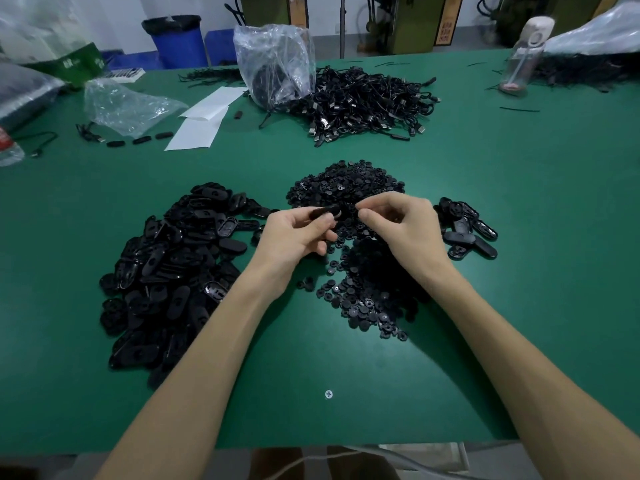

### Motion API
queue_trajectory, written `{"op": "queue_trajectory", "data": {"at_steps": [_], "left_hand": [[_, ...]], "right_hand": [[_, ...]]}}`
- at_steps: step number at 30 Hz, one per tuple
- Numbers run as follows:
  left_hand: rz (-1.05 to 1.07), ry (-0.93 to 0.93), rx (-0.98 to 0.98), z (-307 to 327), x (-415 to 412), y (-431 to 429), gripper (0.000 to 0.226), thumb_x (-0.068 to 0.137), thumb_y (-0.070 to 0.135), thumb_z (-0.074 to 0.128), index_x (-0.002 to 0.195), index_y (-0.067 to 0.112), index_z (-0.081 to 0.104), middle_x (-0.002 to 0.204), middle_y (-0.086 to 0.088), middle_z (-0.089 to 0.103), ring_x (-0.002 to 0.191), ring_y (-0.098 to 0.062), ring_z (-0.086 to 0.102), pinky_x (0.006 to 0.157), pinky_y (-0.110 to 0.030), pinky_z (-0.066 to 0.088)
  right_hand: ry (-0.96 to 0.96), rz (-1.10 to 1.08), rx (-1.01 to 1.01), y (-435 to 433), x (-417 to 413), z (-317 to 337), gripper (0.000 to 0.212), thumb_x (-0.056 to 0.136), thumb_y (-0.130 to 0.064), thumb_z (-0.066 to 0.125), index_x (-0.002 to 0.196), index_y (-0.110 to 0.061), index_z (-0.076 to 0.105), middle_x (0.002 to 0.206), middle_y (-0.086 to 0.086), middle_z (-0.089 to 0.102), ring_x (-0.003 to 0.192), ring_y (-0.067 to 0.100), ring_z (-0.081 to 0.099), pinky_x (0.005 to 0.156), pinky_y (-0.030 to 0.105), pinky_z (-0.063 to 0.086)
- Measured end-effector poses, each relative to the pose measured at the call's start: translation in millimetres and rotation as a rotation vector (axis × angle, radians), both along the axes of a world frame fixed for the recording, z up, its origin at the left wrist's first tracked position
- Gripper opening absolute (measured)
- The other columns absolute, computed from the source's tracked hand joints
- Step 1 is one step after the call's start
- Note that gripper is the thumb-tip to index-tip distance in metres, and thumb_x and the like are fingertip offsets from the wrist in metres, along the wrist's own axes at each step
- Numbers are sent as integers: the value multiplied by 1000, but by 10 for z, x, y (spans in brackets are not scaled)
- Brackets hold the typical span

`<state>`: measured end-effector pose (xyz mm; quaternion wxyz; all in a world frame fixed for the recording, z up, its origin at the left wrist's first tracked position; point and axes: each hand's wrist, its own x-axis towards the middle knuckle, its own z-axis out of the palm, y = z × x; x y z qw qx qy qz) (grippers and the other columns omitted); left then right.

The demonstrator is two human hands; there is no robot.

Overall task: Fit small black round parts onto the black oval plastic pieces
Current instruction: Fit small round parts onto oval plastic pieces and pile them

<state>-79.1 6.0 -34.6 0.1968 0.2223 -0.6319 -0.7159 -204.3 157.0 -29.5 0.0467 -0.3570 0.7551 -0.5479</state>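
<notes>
Left hand: the left hand (298,233) pinches one oval piece (323,213) between thumb and fingers, held above the table (485,188).
Right hand: the right hand (405,226) has fingertips pressed together; whether they hold a round part is too small to tell.
Key relation: oval piece's long axis runs left-right, its right end just beside the right fingertips.
Supplies: round parts (349,185) heaped under the hands; oval pile (173,271) left; finished-looking pieces (464,230) right.

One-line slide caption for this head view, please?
Left hand holds a black oval piece while right hand pinches above the round-parts pile.
</notes>
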Motion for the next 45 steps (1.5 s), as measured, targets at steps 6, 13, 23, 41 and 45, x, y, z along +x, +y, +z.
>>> {"op": "queue_trajectory", "data": {"at_steps": [6, 13, 23, 41, 45], "left_hand": [[61, -9, 18, 8, -32, 64, 21, 104, 17, 62, 106, 3, 77, 83, -6, 69, 66, -13, 64, 50, -20, 46], [-15, 22, 51, 21, -25, 77, 25, 108, 21, 56, 111, 8, 77, 103, -7, 80, 81, -14, 72, 56, -22, 52], [35, 33, 160, 46, 5, 51, 27, 97, 23, 71, 118, 6, 75, 105, -8, 79, 86, -14, 76, 61, -20, 55], [-175, 53, 166, 70, 32, 58, 32, 90, 10, 76, 122, 7, 74, 114, -12, 77, 98, -24, 76, 70, -26, 60], [-202, 129, 105, 46, 17, 90, 52, 87, -3, 75, 136, 11, 66, 110, -21, 72, 104, -35, 75, 83, -31, 62]], "right_hand": [[-382, 161, -192, -13, 51, 20, 9, 91, -14, 76, 99, -16, 78, 88, 3, 79, 76, 9, 68, 62, 21, 47], [-509, 248, -238, -25, 70, 11, 13, 88, -11, 78, 101, -7, 77, 92, 11, 79, 75, 13, 68, 58, 21, 47], [-441, 218, -233, -41, 68, -21, 11, 90, -15, 77, 99, -18, 81, 81, -3, 75, 75, 6, 61, 63, 23, 46], [-431, 153, -274, -53, 71, -17, 5, 89, -12, 77, 93, -15, 76, 79, -1, 76, 72, 6, 66, 58, 19, 47], [-432, 185, -261, -48, 79, -5, 4, 90, -11, 77, 94, -12, 76, 76, -3, 75, 68, 5, 65, 58, 18, 47]]}}
